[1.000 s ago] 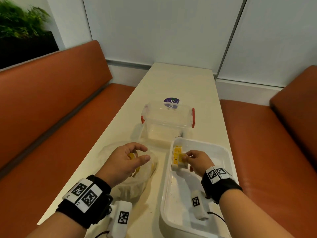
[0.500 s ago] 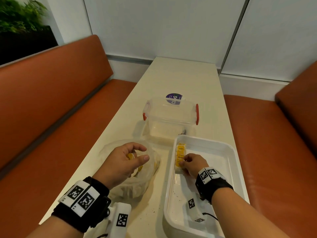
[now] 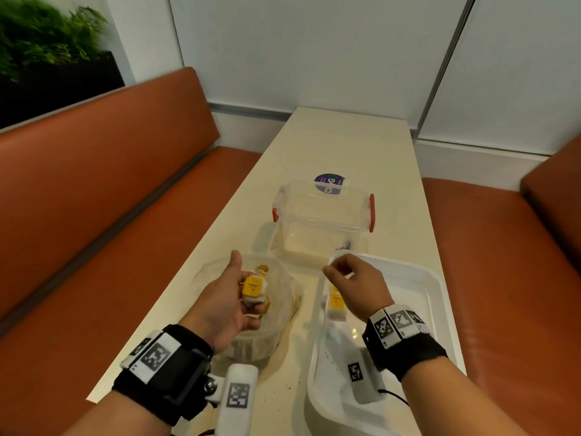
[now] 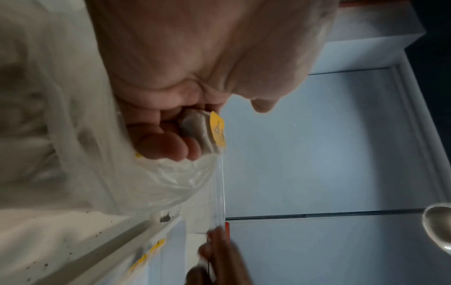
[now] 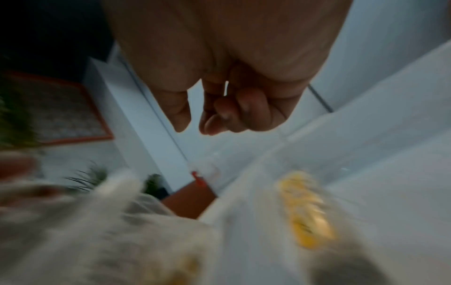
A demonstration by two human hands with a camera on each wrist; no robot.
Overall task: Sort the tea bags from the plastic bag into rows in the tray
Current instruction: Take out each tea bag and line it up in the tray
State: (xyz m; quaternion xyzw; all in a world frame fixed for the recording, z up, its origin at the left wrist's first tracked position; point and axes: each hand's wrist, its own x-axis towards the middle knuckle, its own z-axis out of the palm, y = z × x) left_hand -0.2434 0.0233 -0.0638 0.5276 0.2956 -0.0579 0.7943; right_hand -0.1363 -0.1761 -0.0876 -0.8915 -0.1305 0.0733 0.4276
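My left hand (image 3: pixel 234 298) is raised over the clear plastic bag (image 3: pixel 279 313), palm turned up and thumb stretched out. Its fingers curl round a white tea bag with a yellow tag (image 3: pixel 254 289), seen close in the left wrist view as the tea bag (image 4: pixel 198 132). More yellow-tagged bags show dimly inside the plastic bag. My right hand (image 3: pixel 352 283) hovers above the far left corner of the white tray (image 3: pixel 424 297), fingers loosely curled (image 5: pixel 234 113) and holding nothing. Beneath it a short row of tea bags (image 3: pixel 336 302) lies along the tray's left wall, blurred in the right wrist view (image 5: pixel 305 208).
An open clear storage box with red latches (image 3: pixel 323 221) stands just beyond the tray and bag. A purple round sticker (image 3: pixel 328 180) lies behind it. Orange benches flank the narrow cream table (image 3: pixel 345 143). Dark crumbs dot the tray floor and table near me.
My left hand has come up out of the plastic bag with a tea bag and turned palm up. My right hand has left the row in the tray and risen.
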